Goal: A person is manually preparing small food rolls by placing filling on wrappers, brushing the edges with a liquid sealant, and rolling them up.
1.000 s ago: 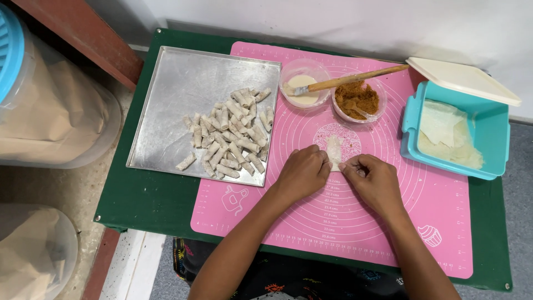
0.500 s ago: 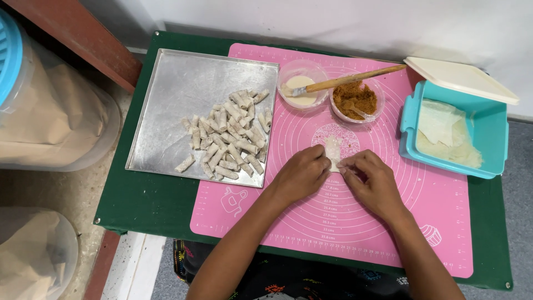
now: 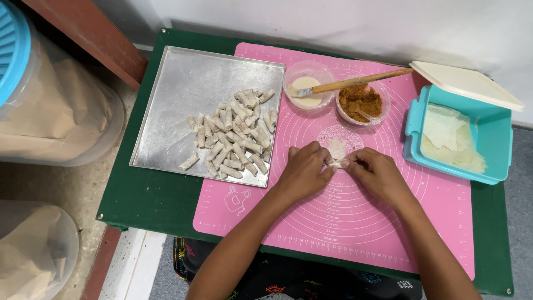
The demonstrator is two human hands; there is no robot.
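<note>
Head view. Your left hand [image 3: 304,171] and right hand [image 3: 378,173] meet over a small pale wrapper [image 3: 336,150] lying on the pink mat [image 3: 355,222], just below the two bowls. Fingertips of both hands pinch the wrapper's near edge; the far part lies flat on the mat. Both grips are nearly closed, thumbs and forefingers on the dough, nothing else held.

Step in hand, as it reads: folding or starting to roll the wrapper. Whether filling is inside cannot be told. The next move calls for even pressure from both sides so the thin sheet does not tear.

Pose: both forearms come in from below, wrists low, knuckles up, hands almost touching.

Around you: metal tray [image 3: 183,105] with finished rolls [image 3: 236,130] to the left.
</note>
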